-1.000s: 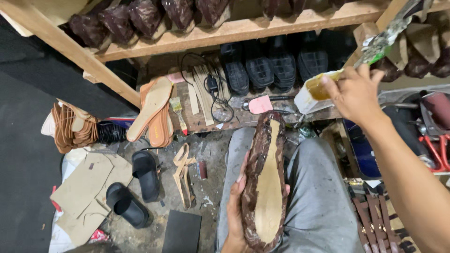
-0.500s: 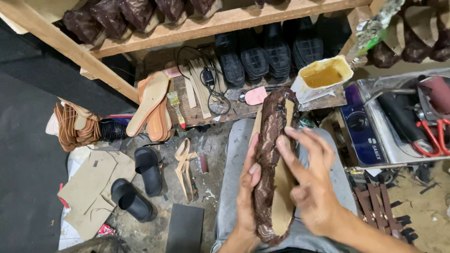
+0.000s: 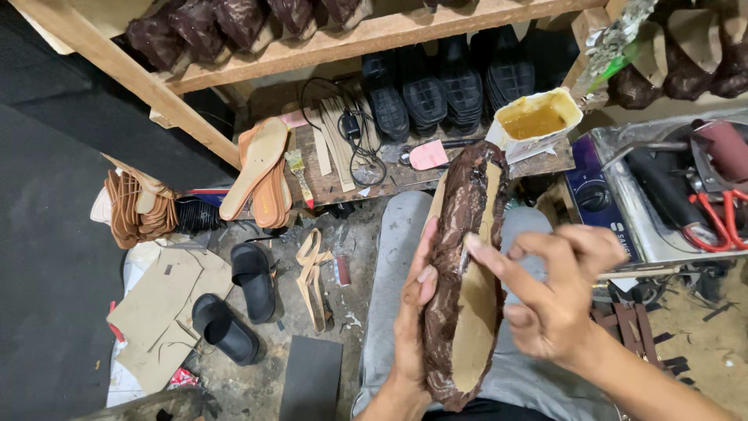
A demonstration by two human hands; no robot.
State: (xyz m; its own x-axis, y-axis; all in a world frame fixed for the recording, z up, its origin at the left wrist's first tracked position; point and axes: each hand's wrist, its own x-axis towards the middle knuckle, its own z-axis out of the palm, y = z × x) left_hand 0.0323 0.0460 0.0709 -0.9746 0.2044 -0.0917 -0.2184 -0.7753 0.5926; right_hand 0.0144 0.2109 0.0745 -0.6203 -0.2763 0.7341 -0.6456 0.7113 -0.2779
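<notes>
Shoe sole (image 3: 467, 273) held upright over the lap, long and narrow; tan board face toward the camera, glossy crinkled dark brown wrap folded over its edges. Left hand (image 3: 409, 327) grips it from the left side, fingers (image 3: 425, 274) curled onto the brown edge. Right hand (image 3: 557, 300) beside it on the right, forefinger stretched out with its tip touching the tan face near the wrapped edge, other fingers loosely bent, holding nothing. Grey trousers (image 3: 389, 257) beneath.

Just past the sole's top end, an open white container of amber glue (image 3: 536, 118) sits on a low rough wooden table (image 3: 389, 181), along with tan insoles (image 3: 261, 168), a small brush (image 3: 296, 165), a black cable (image 3: 354, 140) and a pink scrap (image 3: 428, 154). Black ridged soles (image 3: 444, 82) are stacked behind. A bare timber shelf (image 3: 366, 35) above carries more brown wrapped pieces.

Floor is dusty concrete (image 3: 351, 257): two black slides (image 3: 238, 300), flat cardboard patterns (image 3: 160, 312), pale strap pieces (image 3: 312, 273). Stack of brown leather cutouts (image 3: 132, 210) at left. Metal machine with red handles (image 3: 678, 195) at right.
</notes>
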